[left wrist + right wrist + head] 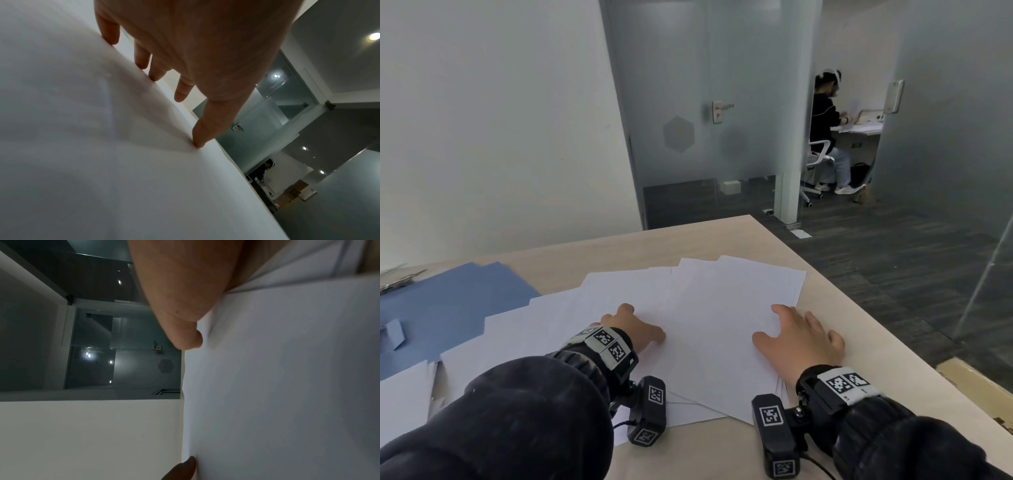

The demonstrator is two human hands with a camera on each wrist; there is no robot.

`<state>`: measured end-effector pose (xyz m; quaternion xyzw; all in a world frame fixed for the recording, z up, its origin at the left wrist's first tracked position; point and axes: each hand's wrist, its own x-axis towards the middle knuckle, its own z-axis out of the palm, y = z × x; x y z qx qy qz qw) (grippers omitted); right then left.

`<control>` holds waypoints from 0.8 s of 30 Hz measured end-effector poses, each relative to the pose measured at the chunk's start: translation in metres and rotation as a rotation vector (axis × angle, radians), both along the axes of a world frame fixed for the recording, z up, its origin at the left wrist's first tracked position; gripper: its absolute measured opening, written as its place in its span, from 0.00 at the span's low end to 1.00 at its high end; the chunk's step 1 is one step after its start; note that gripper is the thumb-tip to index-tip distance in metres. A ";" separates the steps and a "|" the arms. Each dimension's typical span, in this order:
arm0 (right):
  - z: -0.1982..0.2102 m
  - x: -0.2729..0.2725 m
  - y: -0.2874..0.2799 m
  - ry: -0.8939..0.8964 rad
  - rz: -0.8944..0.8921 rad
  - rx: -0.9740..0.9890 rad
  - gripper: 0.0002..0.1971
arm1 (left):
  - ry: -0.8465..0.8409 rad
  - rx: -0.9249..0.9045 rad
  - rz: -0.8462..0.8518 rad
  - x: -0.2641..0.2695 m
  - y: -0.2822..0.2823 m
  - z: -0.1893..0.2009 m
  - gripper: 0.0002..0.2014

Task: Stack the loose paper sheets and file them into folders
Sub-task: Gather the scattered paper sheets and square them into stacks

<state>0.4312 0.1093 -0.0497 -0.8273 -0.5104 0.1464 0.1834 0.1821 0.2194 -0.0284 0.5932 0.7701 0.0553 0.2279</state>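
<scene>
Both hands, left hand (631, 329) and right hand (803, 337), are pressed flat, fingers straight, on loose paper sheets (709, 308) (overlapping) beside blue folders (448, 301) on the desk (722, 236).

The paper sheets (709, 308) are matt white, smooth and thin; left of them the folders (448, 308) look like matt blue card; under both, the table (722, 240) is pale wood-look laminate, smooth with low sheen.
</scene>
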 end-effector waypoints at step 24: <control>0.001 0.000 -0.003 -0.017 0.018 0.013 0.27 | -0.462 0.307 0.145 -0.030 -0.004 0.013 0.33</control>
